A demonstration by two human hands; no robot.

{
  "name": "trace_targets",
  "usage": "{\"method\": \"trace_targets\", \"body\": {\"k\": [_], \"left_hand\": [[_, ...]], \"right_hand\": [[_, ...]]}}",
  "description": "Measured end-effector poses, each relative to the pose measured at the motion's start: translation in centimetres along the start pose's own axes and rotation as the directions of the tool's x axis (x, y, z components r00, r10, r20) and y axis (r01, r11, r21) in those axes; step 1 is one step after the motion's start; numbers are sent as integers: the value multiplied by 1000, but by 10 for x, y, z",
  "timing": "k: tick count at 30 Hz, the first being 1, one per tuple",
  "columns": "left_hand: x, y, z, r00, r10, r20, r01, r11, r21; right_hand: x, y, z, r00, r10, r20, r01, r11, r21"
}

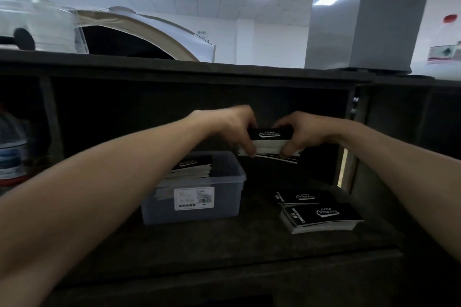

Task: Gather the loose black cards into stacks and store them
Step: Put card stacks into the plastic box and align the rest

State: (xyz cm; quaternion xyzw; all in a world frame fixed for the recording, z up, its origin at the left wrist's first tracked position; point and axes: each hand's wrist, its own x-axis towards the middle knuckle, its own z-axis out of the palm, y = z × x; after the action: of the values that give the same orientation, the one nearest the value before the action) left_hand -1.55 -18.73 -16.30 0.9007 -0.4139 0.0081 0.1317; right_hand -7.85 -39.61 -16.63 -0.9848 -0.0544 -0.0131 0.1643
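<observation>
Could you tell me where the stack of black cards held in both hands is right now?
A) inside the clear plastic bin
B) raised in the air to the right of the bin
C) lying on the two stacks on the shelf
B: the left hand and right hand hold the stack clear of the shelf, right of the bin.

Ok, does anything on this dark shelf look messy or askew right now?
Yes. The black cards inside the clear plastic bin lie fanned and tilted, not squared. A few loose cards also splay crookedly beneath the black card stack that the left hand and right hand grip.
</observation>
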Motion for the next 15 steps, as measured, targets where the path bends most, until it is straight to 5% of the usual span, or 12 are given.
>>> {"method": "trace_targets", "body": {"k": [7, 11, 15], "left_hand": [[-77, -80, -19, 988, -155, 25, 155, 988, 21], [-103, -108, -2, 974, -197, 108, 197, 980, 10], [-106, -116, 1, 959, -239, 152, 240, 971, 10]], "right_hand": [[33, -89, 37, 987, -66, 145, 34, 977, 211], [43, -110, 66, 943, 15, 333, -148, 915, 376], [54, -119, 85, 933, 165, 321, -305, 837, 454]]}}
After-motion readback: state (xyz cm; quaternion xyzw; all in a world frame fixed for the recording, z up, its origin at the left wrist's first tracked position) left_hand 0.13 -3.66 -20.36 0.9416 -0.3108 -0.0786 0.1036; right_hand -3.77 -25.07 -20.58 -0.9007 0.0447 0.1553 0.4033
